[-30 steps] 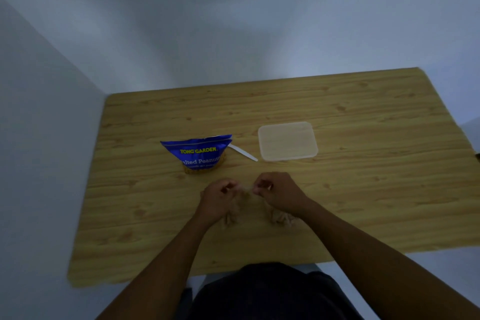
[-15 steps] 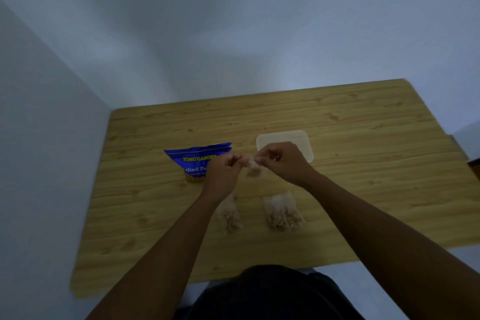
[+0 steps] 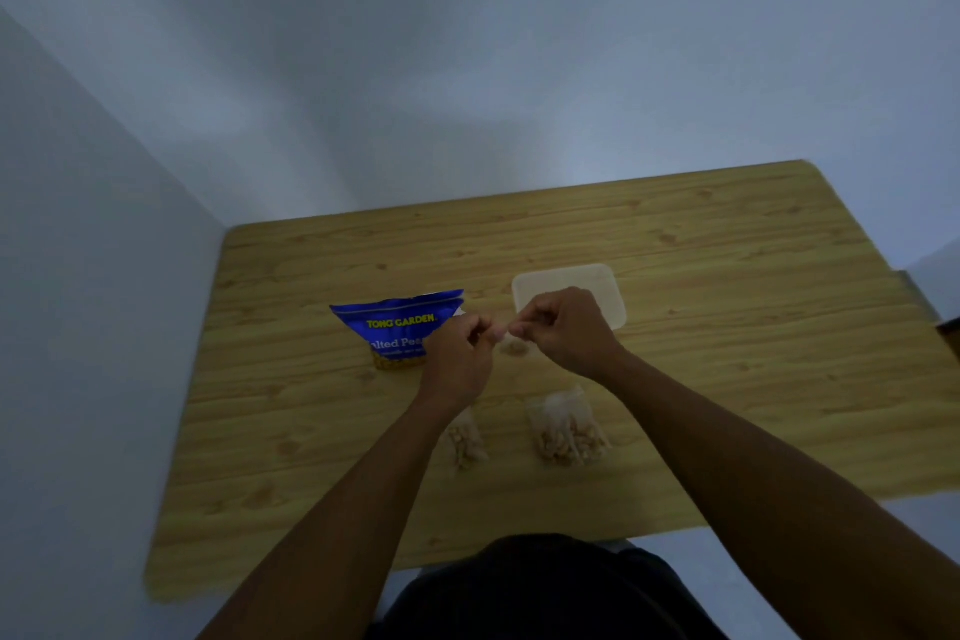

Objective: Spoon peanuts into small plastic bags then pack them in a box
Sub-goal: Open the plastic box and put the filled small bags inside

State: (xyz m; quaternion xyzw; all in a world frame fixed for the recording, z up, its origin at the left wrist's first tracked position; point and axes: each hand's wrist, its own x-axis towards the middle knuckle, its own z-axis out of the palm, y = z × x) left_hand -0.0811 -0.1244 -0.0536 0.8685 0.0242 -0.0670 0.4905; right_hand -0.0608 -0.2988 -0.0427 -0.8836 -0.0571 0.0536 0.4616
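At frame centre we pinch the small bag (image 3: 514,346) by its mouth, left hand (image 3: 460,353) and right hand (image 3: 563,333) both curled on it. Below lie one filled bag (image 3: 467,439) and a second filled bag (image 3: 566,431). The box (image 3: 609,290) behind seems lidded, so we judge packing not begun.

At centre left of the frame the peanut packet (image 3: 397,327) is deep blue with yellow and pale lettering. The table (image 3: 727,327) shows yellowish wood grain. The box (image 3: 608,283) is translucent whitish. Two clear small bags (image 3: 563,426) hold tan peanuts. The walls (image 3: 467,68) are greyish blue.
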